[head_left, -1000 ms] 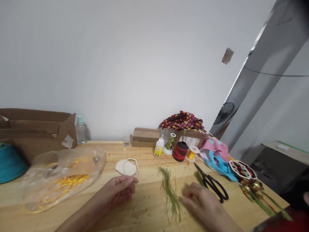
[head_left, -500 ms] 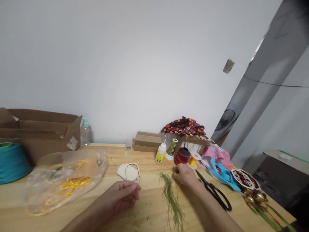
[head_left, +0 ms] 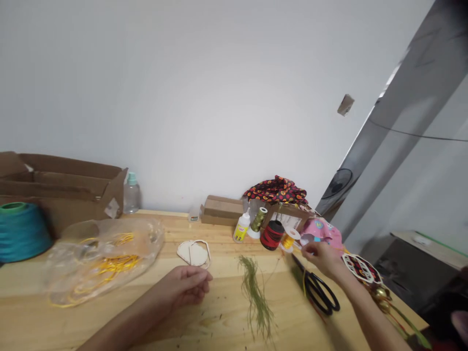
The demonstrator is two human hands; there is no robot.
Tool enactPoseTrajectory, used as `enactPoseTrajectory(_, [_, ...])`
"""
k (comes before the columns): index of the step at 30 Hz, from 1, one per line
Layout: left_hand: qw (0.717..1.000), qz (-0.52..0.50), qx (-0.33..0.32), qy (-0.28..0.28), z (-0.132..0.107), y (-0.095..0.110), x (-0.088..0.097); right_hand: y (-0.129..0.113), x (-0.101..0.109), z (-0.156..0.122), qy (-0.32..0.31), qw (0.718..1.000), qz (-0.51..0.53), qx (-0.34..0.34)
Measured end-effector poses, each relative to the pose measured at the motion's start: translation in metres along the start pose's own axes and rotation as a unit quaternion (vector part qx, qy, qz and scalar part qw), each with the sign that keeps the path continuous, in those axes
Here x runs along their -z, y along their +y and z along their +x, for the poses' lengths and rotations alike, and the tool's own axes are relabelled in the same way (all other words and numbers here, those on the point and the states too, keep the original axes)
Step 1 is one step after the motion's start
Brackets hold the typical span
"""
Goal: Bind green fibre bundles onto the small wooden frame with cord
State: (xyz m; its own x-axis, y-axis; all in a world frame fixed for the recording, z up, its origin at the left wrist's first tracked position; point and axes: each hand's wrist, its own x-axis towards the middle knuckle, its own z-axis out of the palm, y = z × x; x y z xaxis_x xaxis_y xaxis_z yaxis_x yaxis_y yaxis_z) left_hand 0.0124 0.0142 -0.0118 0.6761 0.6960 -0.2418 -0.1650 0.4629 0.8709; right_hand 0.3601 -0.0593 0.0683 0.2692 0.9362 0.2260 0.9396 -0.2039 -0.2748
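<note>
Wooden tabletop (head_left: 228, 285): green threads (head_left: 255, 295), dial centre; left hand (head_left: 188, 287), nine o'clock, loosely curled; right hand (head_left: 321, 258), two o'clock, fingers bunched; either grip unclear from here; best kept clear of scissors (head_left: 310, 279).

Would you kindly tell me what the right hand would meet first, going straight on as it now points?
The right hand would probably meet the yellow spool first, though depth between them is unclear.

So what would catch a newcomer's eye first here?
Probably the big teal thread cone at far left, in front of the cardboard box. Next, the loose green threads on the wooden table, lying between the left hand and the black scissors near the right hand.
</note>
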Motion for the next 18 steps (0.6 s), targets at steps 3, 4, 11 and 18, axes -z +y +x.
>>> enactPoseTrajectory(3, [1.000,-0.006,-0.006,-0.001,0.000,-0.001,0.002,-0.018,-0.032,-0.018,-0.002,1.000,-0.015,0.003])
enactPoseTrajectory(4, [1.000,-0.006,-0.007,-0.002,0.001,-0.002,0.003,-0.029,-0.042,-0.028,-0.009,1.000,-0.015,0.009])
enactPoseTrajectory(11, [1.000,0.001,0.002,0.009,-0.001,0.001,0.000,-0.096,-0.107,-0.087,0.006,0.994,-0.029,0.104])
enactPoseTrajectory(18, [0.999,-0.014,0.013,0.039,0.001,0.003,-0.004,-0.114,-0.108,-0.089,-0.094,0.941,0.125,0.301])
